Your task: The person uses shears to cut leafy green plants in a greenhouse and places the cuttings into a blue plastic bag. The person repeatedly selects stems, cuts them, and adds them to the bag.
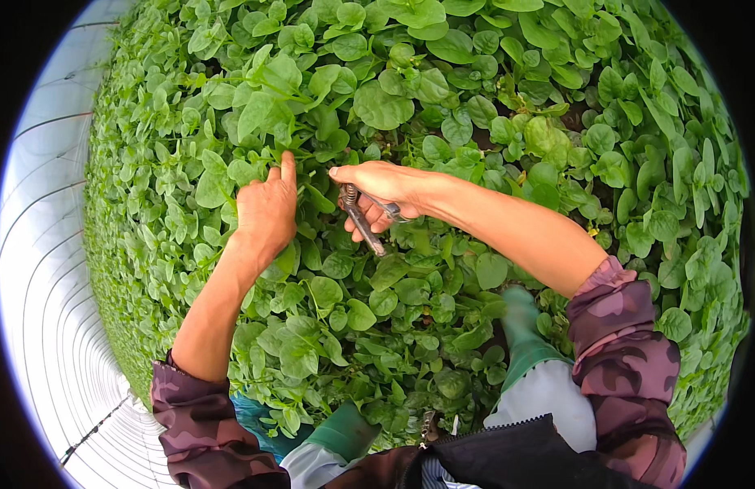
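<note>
My left hand [267, 205] is curled among bright leafy shoots [270, 101], with its index finger pointing away from me. The shoots rise just beyond its fingertips; where the fingers close on the stems is partly hidden. To its right, my right hand [380, 189] holds a pair of hand pruners [362, 223]. A coiled spring and a dark, worn handle show below the thumb. The pruners' cutting end is hidden by the hand and leaves. Both hands are over a dense bed of round-leaved green plants [383, 107] that look like Malabar spinach.
Green boots [347, 428] stand among the plants, the right one [524, 330] further forward. Something blue, like plastic sheeting [255, 415], lies beside the left leg. At left, a translucent greenhouse wall [41, 214] with curved hoops borders the bed. A yellowed leaf [545, 137] shows at upper right.
</note>
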Motion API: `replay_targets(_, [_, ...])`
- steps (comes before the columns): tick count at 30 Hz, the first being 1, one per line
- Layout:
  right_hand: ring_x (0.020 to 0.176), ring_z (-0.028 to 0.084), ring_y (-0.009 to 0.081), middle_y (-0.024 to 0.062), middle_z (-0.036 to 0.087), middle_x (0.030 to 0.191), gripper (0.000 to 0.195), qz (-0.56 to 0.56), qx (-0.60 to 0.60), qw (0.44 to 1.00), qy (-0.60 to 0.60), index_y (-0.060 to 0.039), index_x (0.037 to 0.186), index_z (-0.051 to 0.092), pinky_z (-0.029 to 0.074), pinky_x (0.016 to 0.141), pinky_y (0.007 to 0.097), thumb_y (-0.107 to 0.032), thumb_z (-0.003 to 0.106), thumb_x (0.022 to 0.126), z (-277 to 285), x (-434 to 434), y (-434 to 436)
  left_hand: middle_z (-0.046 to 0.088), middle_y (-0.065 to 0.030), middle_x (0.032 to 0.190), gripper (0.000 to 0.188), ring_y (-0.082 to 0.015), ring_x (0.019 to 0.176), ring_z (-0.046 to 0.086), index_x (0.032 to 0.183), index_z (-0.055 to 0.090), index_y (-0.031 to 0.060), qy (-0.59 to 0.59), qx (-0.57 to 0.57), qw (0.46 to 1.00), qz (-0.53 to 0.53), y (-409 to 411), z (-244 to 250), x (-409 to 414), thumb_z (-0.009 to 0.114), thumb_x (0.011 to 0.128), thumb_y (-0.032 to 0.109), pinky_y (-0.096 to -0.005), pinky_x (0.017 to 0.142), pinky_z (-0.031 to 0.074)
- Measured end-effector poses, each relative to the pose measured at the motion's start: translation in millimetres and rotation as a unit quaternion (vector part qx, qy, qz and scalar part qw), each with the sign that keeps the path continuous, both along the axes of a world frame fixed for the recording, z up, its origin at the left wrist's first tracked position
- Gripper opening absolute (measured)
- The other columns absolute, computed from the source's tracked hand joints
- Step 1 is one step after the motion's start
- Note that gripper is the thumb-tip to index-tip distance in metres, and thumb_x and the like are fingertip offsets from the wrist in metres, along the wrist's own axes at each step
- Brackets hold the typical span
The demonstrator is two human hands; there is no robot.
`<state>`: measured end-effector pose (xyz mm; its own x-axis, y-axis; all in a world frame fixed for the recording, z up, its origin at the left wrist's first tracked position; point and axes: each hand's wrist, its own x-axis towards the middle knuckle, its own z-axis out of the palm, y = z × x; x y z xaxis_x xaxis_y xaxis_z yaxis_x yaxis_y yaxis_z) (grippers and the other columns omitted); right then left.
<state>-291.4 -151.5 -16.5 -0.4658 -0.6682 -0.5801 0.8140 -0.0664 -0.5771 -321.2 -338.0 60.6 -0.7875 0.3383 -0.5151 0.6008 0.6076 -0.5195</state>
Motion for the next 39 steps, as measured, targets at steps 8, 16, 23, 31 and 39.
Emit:
replay_targets(8, [0.057, 0.058, 0.0128, 0.0045, 0.058, 0.07, 0.047, -0.061, 0.036, 0.997, -0.002, 0.0007, 0.099, 0.053, 0.047, 0.046, 0.0269, -0.044, 0.038, 0.103, -13.7, 5.3, -9.9, 0.062, -0.0076, 0.101, 0.065, -0.0251, 0.088, 0.066, 0.127, 0.048, 0.0038, 0.036, 0.007, 0.997, -0.07, -4.3, 2.5, 10.3, 0.077, 0.068, 0.009, -0.0351, 0.072, 0.053])
replay_targets(16, [0.074, 0.07, 0.0227, 0.0154, 0.067, 0.088, 0.058, -0.142, -0.096, 0.981, -0.091, 0.0018, 0.11, 0.054, 0.052, 0.049, 0.027, -0.053, 0.036, 0.101, -5.6, -7.4, 34.3, 0.037, -0.0179, 0.148, 0.036, -0.0217, 0.078, 0.06, 0.107, 0.06, 0.0092, 0.063, 0.01, 0.976, -0.208, 6.7, 23.7, -7.6, 0.069, 0.072, 0.009, -0.0328, 0.072, 0.049])
replay_targets(23, [0.074, 0.071, 0.0299, 0.0247, 0.065, 0.092, 0.058, -0.082, -0.085, 0.989, -0.089, 0.0084, 0.103, 0.046, 0.057, 0.043, 0.0279, -0.047, 0.029, 0.104, -31.0, -50.5, -6.0, 0.031, -0.0237, 0.153, 0.04, -0.0258, 0.085, 0.067, 0.108, 0.06, 0.0129, -0.01, -0.069, 0.978, -0.196, 7.5, -11.9, -57.7, 0.073, 0.071, 0.011, -0.0331, 0.067, 0.053])
replay_targets(31, [0.062, 0.065, 0.0192, 0.0142, 0.061, 0.077, 0.055, -0.08, -0.059, 0.994, -0.036, 0.0066, 0.096, 0.051, 0.05, 0.042, 0.0261, -0.044, 0.031, 0.104, -37.4, -62.7, -17.5, 0.055, -0.0147, 0.109, 0.044, -0.0285, 0.081, 0.065, 0.108, 0.056, 0.0127, 0.005, -0.01, 0.979, -0.205, -2.2, -20.4, -64.5, 0.073, 0.069, 0.006, -0.0346, 0.064, 0.053])
replay_targets(39, [0.075, 0.071, 0.024, 0.0156, 0.067, 0.088, 0.057, -0.131, -0.052, 0.989, -0.039, -0.0015, 0.108, 0.052, 0.056, 0.053, 0.0275, -0.054, 0.03, 0.103, -17.0, -25.3, 32.4, 0.062, -0.0164, 0.098, 0.106, -0.0303, 0.073, 0.067, 0.157, 0.018, 0.024, 0.007, 0.038, 0.992, -0.116, 41.2, 11.8, -52.6, 0.072, 0.068, 0.001, -0.0363, 0.058, 0.053])
